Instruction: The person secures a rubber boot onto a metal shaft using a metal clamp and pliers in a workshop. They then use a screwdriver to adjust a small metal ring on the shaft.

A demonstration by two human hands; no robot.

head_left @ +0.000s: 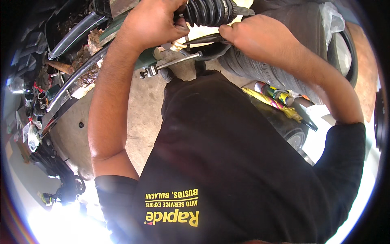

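Note:
A black ribbed rubber CV boot (209,13) lies across the top of the head view, with a grey splined end (245,11) at its right. My left hand (156,22) is closed around the boot's left end; its fingertips are partly hidden. To the right, my right hand (258,36) is curled into a fist below the splined end. From its thumb side a dark tapered tool (205,39) points left beneath the boot; its exact kind is unclear. Under both hands is a green vise (146,59) with a steel handle bar (178,61).
Stacked tires (280,61) stand at the right. Below them lie a yellow wrapper (272,101), cans and a black drum-like container (284,126). Curved trim strips (77,79) and mixed parts crowd the left. A small black round piece (81,125) lies on the concrete floor (142,107).

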